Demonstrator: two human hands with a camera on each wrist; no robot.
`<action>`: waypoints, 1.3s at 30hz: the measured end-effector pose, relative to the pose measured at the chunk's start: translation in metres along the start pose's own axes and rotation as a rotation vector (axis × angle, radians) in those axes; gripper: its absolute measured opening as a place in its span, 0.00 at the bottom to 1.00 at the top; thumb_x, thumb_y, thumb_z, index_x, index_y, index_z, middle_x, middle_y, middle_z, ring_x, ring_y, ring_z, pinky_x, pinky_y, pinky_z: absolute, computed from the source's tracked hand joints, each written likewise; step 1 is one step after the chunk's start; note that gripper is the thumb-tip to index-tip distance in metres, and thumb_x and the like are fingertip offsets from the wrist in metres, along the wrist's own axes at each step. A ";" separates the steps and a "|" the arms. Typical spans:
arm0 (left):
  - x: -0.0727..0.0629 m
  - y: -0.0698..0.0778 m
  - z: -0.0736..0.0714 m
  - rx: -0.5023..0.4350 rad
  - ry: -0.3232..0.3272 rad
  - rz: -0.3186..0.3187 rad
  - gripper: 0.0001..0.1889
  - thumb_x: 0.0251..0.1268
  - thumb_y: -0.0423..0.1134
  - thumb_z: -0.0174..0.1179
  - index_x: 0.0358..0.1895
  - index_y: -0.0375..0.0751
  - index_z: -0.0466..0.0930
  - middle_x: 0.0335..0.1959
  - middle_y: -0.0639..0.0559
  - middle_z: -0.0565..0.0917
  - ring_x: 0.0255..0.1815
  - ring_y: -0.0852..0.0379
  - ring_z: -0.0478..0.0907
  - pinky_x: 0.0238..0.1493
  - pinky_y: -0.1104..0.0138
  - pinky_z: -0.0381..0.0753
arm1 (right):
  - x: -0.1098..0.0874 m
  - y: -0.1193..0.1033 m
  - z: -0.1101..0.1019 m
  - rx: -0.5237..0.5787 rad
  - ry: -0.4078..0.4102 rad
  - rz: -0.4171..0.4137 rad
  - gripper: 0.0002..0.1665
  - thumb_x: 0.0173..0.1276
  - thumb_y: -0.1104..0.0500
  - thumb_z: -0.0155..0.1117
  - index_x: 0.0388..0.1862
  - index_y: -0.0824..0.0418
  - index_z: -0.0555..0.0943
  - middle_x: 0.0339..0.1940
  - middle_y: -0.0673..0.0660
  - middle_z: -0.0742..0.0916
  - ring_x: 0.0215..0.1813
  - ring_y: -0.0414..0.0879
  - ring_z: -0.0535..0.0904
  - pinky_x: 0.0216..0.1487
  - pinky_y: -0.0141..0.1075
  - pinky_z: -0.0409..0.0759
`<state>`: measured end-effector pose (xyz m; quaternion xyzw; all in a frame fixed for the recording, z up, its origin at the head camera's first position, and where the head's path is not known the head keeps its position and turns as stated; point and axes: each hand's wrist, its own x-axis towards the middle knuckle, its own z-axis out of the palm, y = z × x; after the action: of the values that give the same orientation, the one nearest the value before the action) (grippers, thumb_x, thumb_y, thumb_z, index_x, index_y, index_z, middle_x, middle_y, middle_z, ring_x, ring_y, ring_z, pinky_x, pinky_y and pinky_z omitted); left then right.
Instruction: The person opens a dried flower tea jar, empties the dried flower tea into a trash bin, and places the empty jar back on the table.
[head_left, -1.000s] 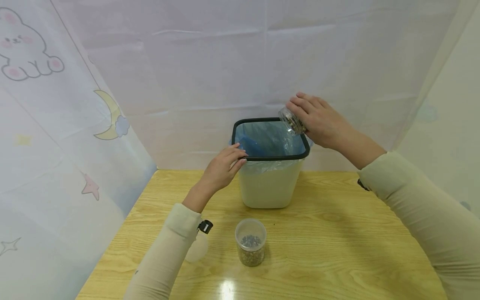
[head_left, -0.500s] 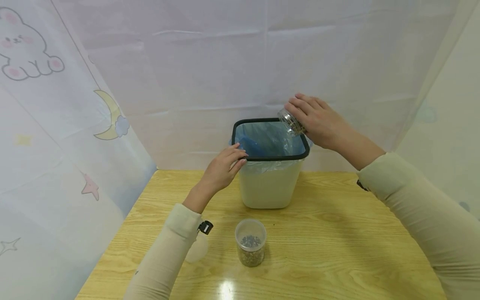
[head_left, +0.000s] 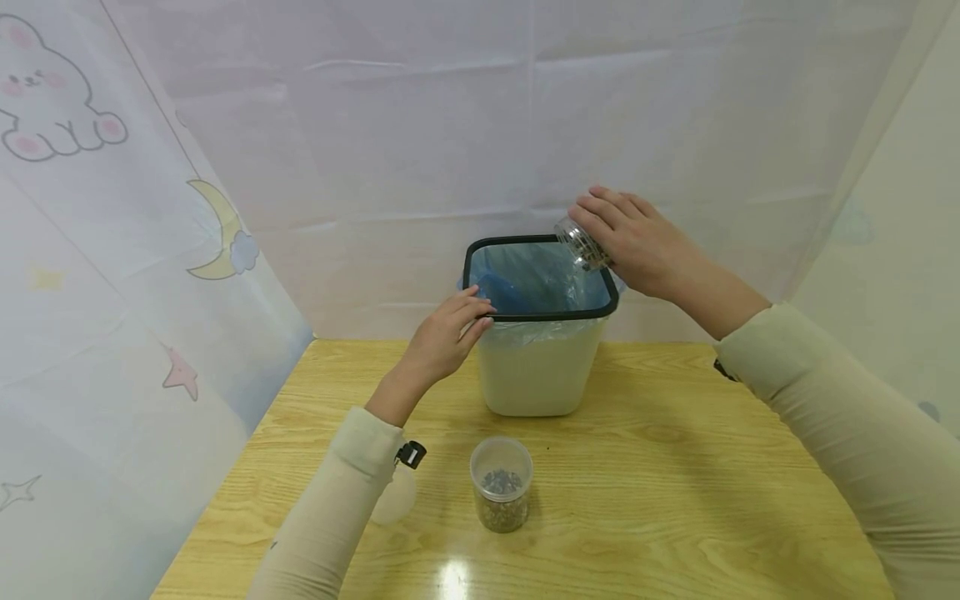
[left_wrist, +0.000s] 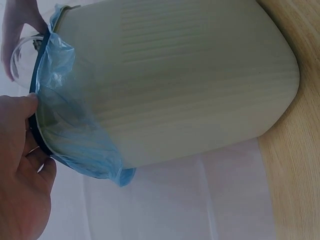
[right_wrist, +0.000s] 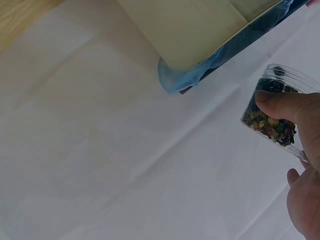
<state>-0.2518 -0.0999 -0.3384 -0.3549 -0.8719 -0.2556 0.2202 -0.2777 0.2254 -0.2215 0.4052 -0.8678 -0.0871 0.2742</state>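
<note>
My right hand [head_left: 637, 246] grips a clear jar [head_left: 581, 244], tipped with its open mouth over the right side of a cream trash bin [head_left: 536, 375]. Dark and yellowish dried bits [right_wrist: 270, 125] show through the jar's wall in the right wrist view, where the thumb [right_wrist: 280, 105] lies across it. At the bin's front left corner, my left hand [head_left: 442, 337] holds the black rim [head_left: 555, 317], thumb and fingers on either side of it. A blue bag [left_wrist: 75, 120] lines the bin and folds out over the edge.
A second clear jar [head_left: 501, 492], without a lid and partly filled with small greyish and brown bits, stands on the wooden table [head_left: 660, 500] in front of the bin. A whitish round lid [head_left: 395, 497] lies partly behind the left sleeve. A pale curtain [head_left: 405, 167] hangs behind.
The jar in my right hand has tilted very slightly further and shifted a touch to the left. The left hand, the bin and the second jar stay put.
</note>
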 end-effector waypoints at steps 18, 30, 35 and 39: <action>0.000 -0.001 -0.001 0.009 -0.013 -0.018 0.15 0.78 0.41 0.55 0.59 0.39 0.82 0.62 0.43 0.81 0.76 0.47 0.64 0.74 0.54 0.67 | 0.002 -0.001 -0.001 -0.011 -0.039 0.007 0.43 0.67 0.75 0.63 0.78 0.65 0.58 0.76 0.68 0.66 0.79 0.64 0.55 0.76 0.59 0.56; 0.000 -0.004 0.000 0.015 -0.006 -0.008 0.15 0.78 0.41 0.55 0.58 0.39 0.83 0.62 0.44 0.81 0.76 0.47 0.65 0.73 0.54 0.67 | 0.002 -0.001 0.001 -0.029 -0.050 0.004 0.41 0.70 0.74 0.61 0.78 0.65 0.58 0.77 0.68 0.66 0.80 0.63 0.54 0.77 0.58 0.54; 0.001 -0.005 0.001 0.018 0.008 0.009 0.15 0.78 0.41 0.55 0.58 0.39 0.83 0.61 0.44 0.81 0.76 0.46 0.65 0.73 0.54 0.68 | 0.002 -0.001 -0.001 -0.040 -0.067 0.004 0.41 0.70 0.74 0.60 0.79 0.65 0.57 0.77 0.67 0.65 0.80 0.63 0.54 0.78 0.58 0.54; 0.001 -0.005 0.002 0.018 0.009 0.013 0.15 0.78 0.41 0.56 0.58 0.39 0.83 0.61 0.44 0.81 0.76 0.46 0.66 0.73 0.54 0.68 | 0.002 -0.002 -0.002 -0.055 -0.098 0.003 0.43 0.70 0.75 0.60 0.80 0.65 0.56 0.79 0.67 0.64 0.80 0.63 0.54 0.78 0.57 0.53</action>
<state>-0.2568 -0.1014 -0.3406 -0.3576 -0.8707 -0.2481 0.2291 -0.2766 0.2225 -0.2194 0.3915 -0.8780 -0.1304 0.2425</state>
